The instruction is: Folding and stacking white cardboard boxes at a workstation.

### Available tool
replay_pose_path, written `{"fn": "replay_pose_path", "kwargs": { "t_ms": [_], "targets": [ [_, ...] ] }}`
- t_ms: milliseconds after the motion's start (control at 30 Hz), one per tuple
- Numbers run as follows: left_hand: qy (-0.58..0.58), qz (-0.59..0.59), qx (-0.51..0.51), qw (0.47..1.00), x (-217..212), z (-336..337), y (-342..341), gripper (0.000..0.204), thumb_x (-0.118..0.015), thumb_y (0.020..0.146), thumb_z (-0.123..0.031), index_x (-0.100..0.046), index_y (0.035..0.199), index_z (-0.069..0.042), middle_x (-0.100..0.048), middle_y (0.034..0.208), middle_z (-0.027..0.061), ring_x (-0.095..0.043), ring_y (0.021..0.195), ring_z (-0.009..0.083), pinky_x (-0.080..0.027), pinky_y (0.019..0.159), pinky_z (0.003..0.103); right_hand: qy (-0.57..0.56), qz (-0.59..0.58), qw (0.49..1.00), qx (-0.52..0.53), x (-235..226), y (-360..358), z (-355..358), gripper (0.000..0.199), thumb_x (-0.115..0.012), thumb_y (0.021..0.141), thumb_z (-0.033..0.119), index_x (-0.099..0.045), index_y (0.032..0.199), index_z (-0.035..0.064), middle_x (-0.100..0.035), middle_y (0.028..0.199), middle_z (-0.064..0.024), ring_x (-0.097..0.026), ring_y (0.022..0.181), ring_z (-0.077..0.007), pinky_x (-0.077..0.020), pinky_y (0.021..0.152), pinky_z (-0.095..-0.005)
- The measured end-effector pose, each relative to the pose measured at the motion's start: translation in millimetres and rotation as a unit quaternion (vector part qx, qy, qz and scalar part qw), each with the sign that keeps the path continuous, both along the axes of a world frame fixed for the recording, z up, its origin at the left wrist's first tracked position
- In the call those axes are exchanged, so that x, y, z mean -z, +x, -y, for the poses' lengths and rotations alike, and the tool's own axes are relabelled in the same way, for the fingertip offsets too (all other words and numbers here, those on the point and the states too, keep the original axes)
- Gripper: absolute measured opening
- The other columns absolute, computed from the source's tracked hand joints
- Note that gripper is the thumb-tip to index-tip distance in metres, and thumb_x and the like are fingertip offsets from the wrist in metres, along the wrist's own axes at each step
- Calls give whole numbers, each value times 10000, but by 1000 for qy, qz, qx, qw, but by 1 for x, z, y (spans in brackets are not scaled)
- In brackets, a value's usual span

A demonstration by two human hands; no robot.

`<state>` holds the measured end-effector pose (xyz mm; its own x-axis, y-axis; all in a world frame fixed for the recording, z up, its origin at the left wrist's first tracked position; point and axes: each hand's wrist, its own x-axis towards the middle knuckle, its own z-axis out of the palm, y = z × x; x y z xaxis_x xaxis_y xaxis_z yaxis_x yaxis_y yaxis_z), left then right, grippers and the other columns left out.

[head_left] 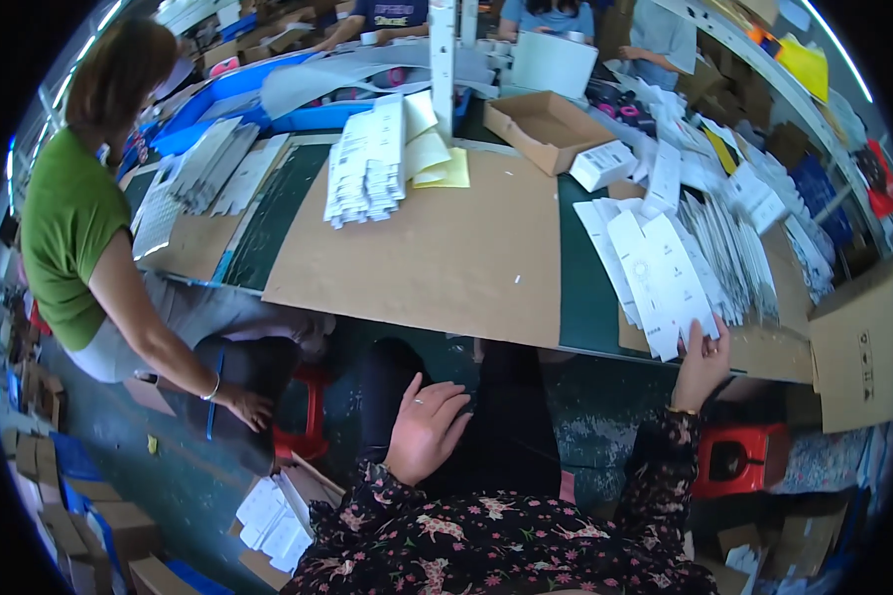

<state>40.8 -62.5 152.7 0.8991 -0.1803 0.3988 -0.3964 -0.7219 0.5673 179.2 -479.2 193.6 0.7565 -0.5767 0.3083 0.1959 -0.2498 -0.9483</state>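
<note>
My left hand (427, 431) rests above my lap, its fingers stretched out and holding nothing. At the table's front edge on the right, my right hand (702, 369) grips the lower end of a flattened white carton (657, 270), which is printed with a round pattern and small marks. The carton lies tilted on top of more flat white cartons (597, 238). To its right stands a fanned row of flat white cartons (739, 260).
Brown cardboard (446, 258) covers the middle of the green table. On it sit a stack of flat white cartons (367, 164) and yellow paper (445, 171). An open brown box (546, 129) stands behind. A co-worker in green (74, 228) sits left; a red stool (739, 461) stands right.
</note>
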Motion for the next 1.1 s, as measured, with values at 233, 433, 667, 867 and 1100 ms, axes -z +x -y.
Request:
{"fn": "replay_pose_path", "kwargs": {
  "t_ms": [233,433,667,867,1100],
  "targets": [
    [-33,26,64,997,-55,11,5,591,-815,888,-169,-596,1423,-43,-574,1486,172,-526,1419,375,-329,1241,589,47,-24,970,-239,-37,-63,-111,372,-691,1004,-3,-620,1367,-46,-746,1131,-90,-708,947,-118,-583,784,-263],
    [122,1,85,989,-81,6,5,1040,-867,829,-333,-311,1644,-8,-359,1673,196,-308,1590,367,-237,1283,599,99,-161,848,-496,-34,-83,-178,357,-684,1013,14,-635,1363,-36,-742,1104,-75,-711,896,-107,-604,738,-271],
    [34,-41,81,995,-52,-5,-8,1256,-941,685,-426,-268,1636,42,-384,1604,239,-358,1538,408,-226,1274,630,153,-262,771,-560,-37,-75,-181,340,-634,1059,77,-643,1387,-14,-735,1134,-72,-707,962,-117,-601,762,-270],
    [43,-58,130,989,-45,4,-2,1308,-984,614,-400,-284,1619,59,-426,1510,256,-435,1441,443,-257,1253,649,133,-233,765,-586,7,-61,-167,402,-645,1035,45,-616,1434,7,-719,1202,-86,-686,1012,-98,-590,829,-261],
    [78,-48,102,991,-40,18,2,1346,-1036,520,-345,-324,1584,71,-455,1456,297,-480,1357,477,-364,1190,582,129,-202,744,-624,11,-65,-165,450,-757,924,54,-605,1343,-4,-698,1199,-85,-678,1021,-122,-572,863,-289]
  ]
}}
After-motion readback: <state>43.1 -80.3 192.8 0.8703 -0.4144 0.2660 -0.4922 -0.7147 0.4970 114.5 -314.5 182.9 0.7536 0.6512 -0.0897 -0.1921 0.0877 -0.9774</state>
